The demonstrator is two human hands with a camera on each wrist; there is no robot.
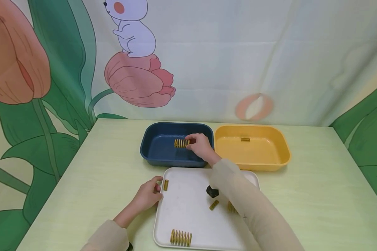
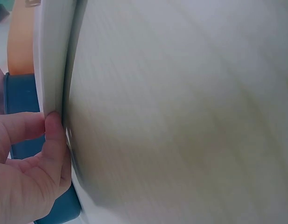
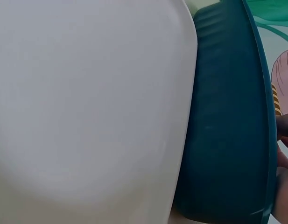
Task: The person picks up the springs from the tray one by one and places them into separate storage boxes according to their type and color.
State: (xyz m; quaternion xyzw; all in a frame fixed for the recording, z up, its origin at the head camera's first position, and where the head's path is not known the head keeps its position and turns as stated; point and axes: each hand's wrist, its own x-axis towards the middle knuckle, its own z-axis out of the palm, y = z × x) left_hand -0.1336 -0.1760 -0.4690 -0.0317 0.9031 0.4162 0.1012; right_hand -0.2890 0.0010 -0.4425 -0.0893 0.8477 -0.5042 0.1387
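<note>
My right hand (image 1: 201,145) pinches one end of a large gold coil spring (image 1: 181,143), which lies sideways over the blue bin (image 1: 154,161). In the right wrist view, the fingers and part of the spring (image 3: 276,100) show past the bin's rim. My left hand (image 1: 147,194) grips the left rim of the white tray (image 1: 188,212) between thumb and fingers, also seen in the left wrist view. On the tray lie a small spring (image 1: 165,185) near that hand, another small spring (image 1: 214,205), and a large spring (image 1: 180,238) at the front.
A yellow bin (image 1: 254,153) stands right of the blue one, with a small spring (image 1: 245,139) inside. On the tray, a black angular piece (image 1: 212,191) and another large spring (image 1: 231,207) are partly covered by the right sleeve. A printed curtain (image 1: 220,76) hangs behind the table.
</note>
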